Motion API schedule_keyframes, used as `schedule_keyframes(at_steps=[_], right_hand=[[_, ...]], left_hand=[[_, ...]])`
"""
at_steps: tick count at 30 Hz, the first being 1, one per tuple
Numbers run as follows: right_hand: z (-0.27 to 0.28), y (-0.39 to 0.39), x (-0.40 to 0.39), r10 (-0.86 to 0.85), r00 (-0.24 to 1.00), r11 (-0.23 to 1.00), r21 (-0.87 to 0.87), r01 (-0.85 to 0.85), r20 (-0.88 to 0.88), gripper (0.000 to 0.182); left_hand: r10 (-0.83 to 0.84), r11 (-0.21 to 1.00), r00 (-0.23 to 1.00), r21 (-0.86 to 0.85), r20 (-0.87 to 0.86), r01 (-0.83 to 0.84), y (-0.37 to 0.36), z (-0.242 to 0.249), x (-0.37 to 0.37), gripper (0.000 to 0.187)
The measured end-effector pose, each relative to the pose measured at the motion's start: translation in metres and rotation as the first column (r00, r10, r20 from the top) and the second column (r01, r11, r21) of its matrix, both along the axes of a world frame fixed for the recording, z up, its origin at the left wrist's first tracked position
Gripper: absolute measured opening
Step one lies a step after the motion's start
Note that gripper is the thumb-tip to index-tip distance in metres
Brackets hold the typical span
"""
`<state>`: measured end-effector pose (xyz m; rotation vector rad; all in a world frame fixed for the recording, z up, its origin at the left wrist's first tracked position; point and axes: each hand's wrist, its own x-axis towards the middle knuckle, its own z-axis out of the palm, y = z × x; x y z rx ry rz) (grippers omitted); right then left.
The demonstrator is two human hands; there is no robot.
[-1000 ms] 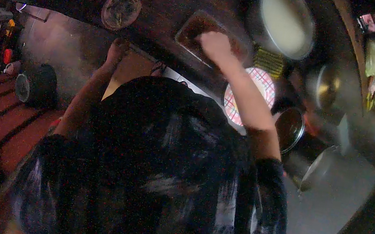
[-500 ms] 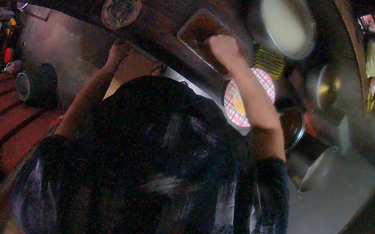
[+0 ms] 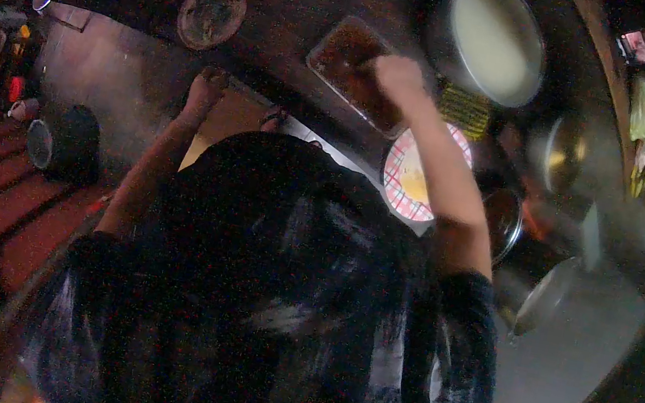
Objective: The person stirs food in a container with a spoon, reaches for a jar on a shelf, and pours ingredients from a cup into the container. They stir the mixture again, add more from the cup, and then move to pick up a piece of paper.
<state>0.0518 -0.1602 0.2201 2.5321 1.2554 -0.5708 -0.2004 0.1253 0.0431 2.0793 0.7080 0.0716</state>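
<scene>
My right hand (image 3: pixel 398 81) is closed over a shallow rectangular tray (image 3: pixel 318 63) that holds a dark reddish-brown mass. Whatever its fingers hold is hidden by the hand. Under my right forearm lies a plate with a red-checked rim (image 3: pixel 388 180) and something yellow on it. At the near edge of the dark table, my left hand (image 3: pixel 205 88) is curled. In the dim light I cannot make out what, if anything, it grips.
A large metal pot (image 3: pixel 495 42) with pale contents stands beyond the tray. Near it are a yellow-green patterned pad (image 3: pixel 464 113), a brass-coloured bowl (image 3: pixel 564 153) and a dark pan (image 3: pixel 500 224). A round brown dish (image 3: pixel 211 16) sits left, and a dark bucket (image 3: pixel 65 143) farther left.
My right hand has shifted slightly to the right over the tray, uncovering more of its reddish-brown contents. My left hand stays at the table edge.
</scene>
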Motion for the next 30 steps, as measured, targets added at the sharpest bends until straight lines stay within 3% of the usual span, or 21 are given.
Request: schedule_keyframes(at_steps=[1,2,3,4,6,7,8,9,12,13,15,19,20,21,22,24,25,27,28,30], right_hand=[[0.007,-0.003,0.002,-0.031,0.999,0.999,0.016,0.031,-0.008,0.024],[0.014,-0.005,0.003,-0.031,0.999,0.999,0.014,0.031,-0.011,0.024],[0.019,-0.006,0.002,-0.009,1.000,0.999,0.041,0.008,0.008,0.025],[0.022,-0.006,0.001,0.013,1.000,0.998,0.069,-0.015,0.026,0.026],[0.011,-0.007,-0.010,0.060,0.998,0.995,0.080,-0.060,-0.006,0.027],[0.003,-0.009,-0.015,0.108,0.993,0.990,0.093,-0.104,-0.037,0.028],[-0.005,-0.013,-0.014,0.107,0.994,0.990,0.094,-0.103,-0.036,0.028],[-0.006,-0.017,-0.012,0.109,0.994,0.992,0.070,-0.107,-0.029,0.029],[0.000,-0.022,0.001,0.070,0.997,0.998,-0.006,-0.070,-0.009,0.028],[0.008,-0.023,0.003,0.096,0.995,0.995,0.033,-0.097,0.028,0.023],[0.031,-0.017,0.002,0.102,0.992,0.994,0.023,-0.104,0.068,0.020],[0.015,-0.002,-0.015,0.145,0.987,0.969,0.190,-0.155,0.066,0.021],[0.007,0.004,-0.022,0.149,0.987,0.971,0.182,-0.157,0.060,0.021],[0.000,0.007,-0.026,0.147,0.989,0.982,0.119,-0.145,-0.006,0.022],[-0.005,0.003,-0.021,0.148,0.989,0.982,0.123,-0.146,-0.008,0.022],[0.000,-0.009,-0.012,0.106,0.994,0.990,0.093,-0.104,-0.013,0.020],[0.007,-0.011,-0.008,0.082,0.996,0.997,0.014,-0.082,0.039,0.020],[0.033,-0.010,-0.006,0.114,0.992,0.993,0.000,-0.114,0.059,0.021],[0.041,-0.010,-0.007,0.144,0.987,0.990,-0.011,-0.143,0.072,0.021],[0.034,-0.009,-0.008,0.157,0.985,0.987,0.030,-0.159,0.068,0.021]], left_hand=[[0.004,1.000,1.000,-0.001,0.001,-0.004,0.003,-0.010,-0.002,0.022],[0.138,0.957,0.989,-0.266,0.055,-0.119,0.008,-0.018,-0.003,0.023],[0.280,0.832,0.957,-0.515,0.071,-0.205,0.011,-0.024,-0.006,0.023],[0.281,0.832,0.957,-0.515,0.070,-0.206,0.004,-0.004,-0.002,0.023],[0.270,0.871,0.958,-0.398,-0.102,-0.288,-0.010,0.031,0.003,0.023],[0.268,0.871,0.958,-0.398,-0.102,-0.286,-0.004,0.011,0.000,0.023],[0.320,0.820,0.947,-0.497,-0.009,-0.282,0.008,-0.027,-0.006,0.023],[0.378,0.763,0.922,-0.591,0.078,-0.263,0.011,-0.032,-0.005,0.023],[0.309,0.721,0.951,-0.649,-0.009,-0.241,0.013,-0.034,-0.005,0.023],[0.307,0.721,0.952,-0.650,-0.011,-0.240,0.003,-0.007,-0.001,0.023],[0.164,0.958,0.977,-0.214,-0.135,-0.190,-0.018,0.062,0.006,0.025],[0.246,0.902,0.964,-0.340,-0.098,-0.265,-0.015,0.036,0.001,0.024],[0.320,0.823,0.946,-0.481,-0.046,-0.302,-0.006,0.004,-0.003,0.024],[0.398,0.723,0.917,-0.612,-0.009,-0.320,-0.007,0.006,-0.001,0.024],[0.399,0.725,0.917,-0.609,-0.010,-0.322,-0.009,0.008,-0.001,0.024],[0.298,0.882,0.954,-0.374,-0.028,-0.286,-0.018,0.014,0.000,0.024],[0.295,0.882,0.955,-0.376,-0.027,-0.284,-0.013,0.008,-0.003,0.024],[0.316,0.797,0.944,-0.565,0.090,-0.213,-0.001,0.003,-0.007,0.025],[0.317,0.796,0.945,-0.566,0.087,-0.214,-0.001,0.005,-0.007,0.025],[0.068,0.994,0.998,-0.088,0.020,-0.066,0.001,0.011,-0.004,0.026]])
